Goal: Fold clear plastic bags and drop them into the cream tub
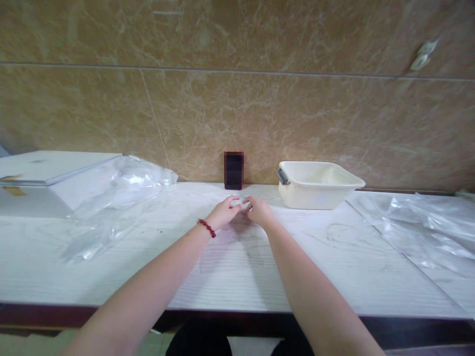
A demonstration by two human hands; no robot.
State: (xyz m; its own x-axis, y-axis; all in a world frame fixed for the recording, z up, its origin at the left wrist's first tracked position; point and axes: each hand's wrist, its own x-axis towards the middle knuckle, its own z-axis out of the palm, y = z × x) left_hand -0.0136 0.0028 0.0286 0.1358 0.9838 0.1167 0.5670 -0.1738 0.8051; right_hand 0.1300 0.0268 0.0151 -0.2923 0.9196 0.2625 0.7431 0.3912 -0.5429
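Observation:
Both hands are over the middle of the white table (pixel 148 272), their fingertips almost meeting. My left hand (pixel 224 211), with a red bead bracelet (pixel 207 227) at the wrist, has its fingers curled towards the right. Facing it, my right hand (pixel 259 210) is curled the same way. A thin clear plastic piece (pixel 218 254), very faint, lies under and in front of the hands; the fingertips seem to be at its far end, but what they hold is too small to make out. Just beyond them a dark phone-like object (pixel 234 170) stands upright against the wall.
A cream plastic bin (pixel 315 190) with a grey handle stands at the back right. Crumpled clear bags (pixel 426 227) lie at the far right. On the left are a white box (pixel 55 173) and more clear plastic (pixel 137 183). A marble-patterned wall (pixel 208 109) borders the table's back.

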